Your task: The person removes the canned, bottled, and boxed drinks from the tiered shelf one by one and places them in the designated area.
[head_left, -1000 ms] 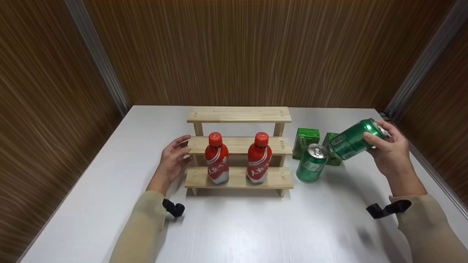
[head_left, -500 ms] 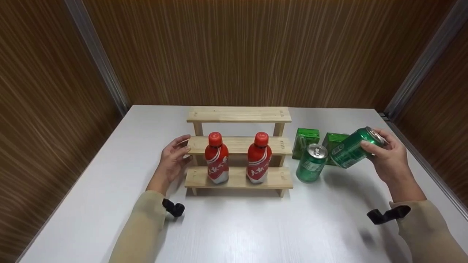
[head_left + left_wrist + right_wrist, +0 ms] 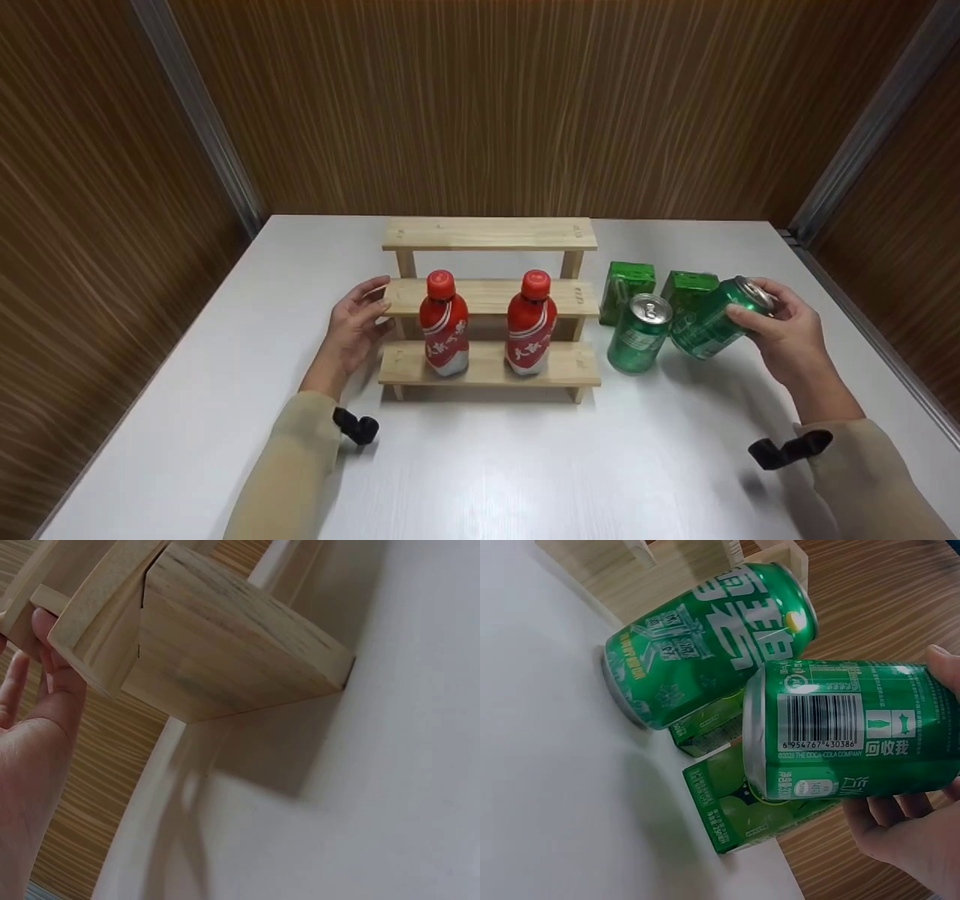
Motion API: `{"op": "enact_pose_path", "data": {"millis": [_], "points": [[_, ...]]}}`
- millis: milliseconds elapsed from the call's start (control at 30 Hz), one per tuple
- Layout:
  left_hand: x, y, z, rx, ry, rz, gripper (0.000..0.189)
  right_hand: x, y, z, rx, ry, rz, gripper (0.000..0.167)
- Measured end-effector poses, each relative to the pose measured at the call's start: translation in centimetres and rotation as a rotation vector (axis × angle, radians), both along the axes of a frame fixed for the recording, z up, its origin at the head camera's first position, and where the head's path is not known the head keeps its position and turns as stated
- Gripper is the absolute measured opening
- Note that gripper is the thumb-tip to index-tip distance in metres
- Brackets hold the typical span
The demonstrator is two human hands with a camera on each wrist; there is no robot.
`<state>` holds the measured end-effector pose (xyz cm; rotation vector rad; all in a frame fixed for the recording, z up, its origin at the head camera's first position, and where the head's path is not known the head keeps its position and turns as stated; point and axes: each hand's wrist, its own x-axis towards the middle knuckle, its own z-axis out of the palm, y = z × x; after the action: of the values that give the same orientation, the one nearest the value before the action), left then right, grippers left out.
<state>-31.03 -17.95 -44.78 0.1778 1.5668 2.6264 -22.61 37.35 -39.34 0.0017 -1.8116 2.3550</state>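
Observation:
My right hand [image 3: 787, 330] grips a green soda can [image 3: 720, 319] near its top, thumb on the near side. The can tilts, its base pointing down and left; a barcode on the held can [image 3: 821, 724] faces the right wrist camera. Just left of it, a second green can [image 3: 640, 334] stands upright on the table. Behind the cans are two green drink cartons [image 3: 628, 289], one partly hidden. With thumb and fingers my left hand [image 3: 356, 330] holds the left end of the middle step of a three-step wooden rack [image 3: 487, 296]. Wooden boards [image 3: 225, 645] fill the left wrist view's top.
Two red-capped bottles with red labels, a left bottle [image 3: 445, 326] and a right bottle [image 3: 532, 326], stand on the rack's lowest step. The white table [image 3: 487, 465] runs back to a brown wood-grain panel [image 3: 487, 105], with similar panels at both sides.
My right hand has brought the can down and a little to the left, closer to the standing can and table. The left hand, rack and bottles stay as they were.

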Motion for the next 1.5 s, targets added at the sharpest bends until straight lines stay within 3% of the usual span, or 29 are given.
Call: {"op": "enact_pose_path", "data": {"millis": [133, 433, 600, 967, 1267, 1500], "points": [[0.0, 0.0, 0.1, 0.001, 0.002, -0.004, 0.041, 0.1, 0.2, -0.3, 0.067, -0.048, -0.015, 0.051], [0.1, 0.0, 0.1, -0.014, 0.0, 0.007, 0.044, 0.0, 0.3, -1.1, 0.47, -0.072, -0.088, 0.06], [0.1, 0.0, 0.0, -0.012, -0.005, 0.009, 0.044, 0.1, 0.1, -1.4, 0.641, -0.081, -0.102, 0.06], [0.1, 0.0, 0.1, 0.023, 0.001, -0.004, 0.04, 0.0, -0.2, -2.3, 0.665, -0.041, -0.088, 0.059], [0.2, 0.0, 0.0, 0.034, -0.002, -0.004, 0.041, -0.2, -0.2, -2.4, 0.688, -0.067, -0.063, 0.064], [0.2, 0.0, 0.1, 0.025, -0.005, -0.008, 0.044, 0.1, 0.1, -2.8, 0.537, 0.04, -0.04, 0.054]]}}
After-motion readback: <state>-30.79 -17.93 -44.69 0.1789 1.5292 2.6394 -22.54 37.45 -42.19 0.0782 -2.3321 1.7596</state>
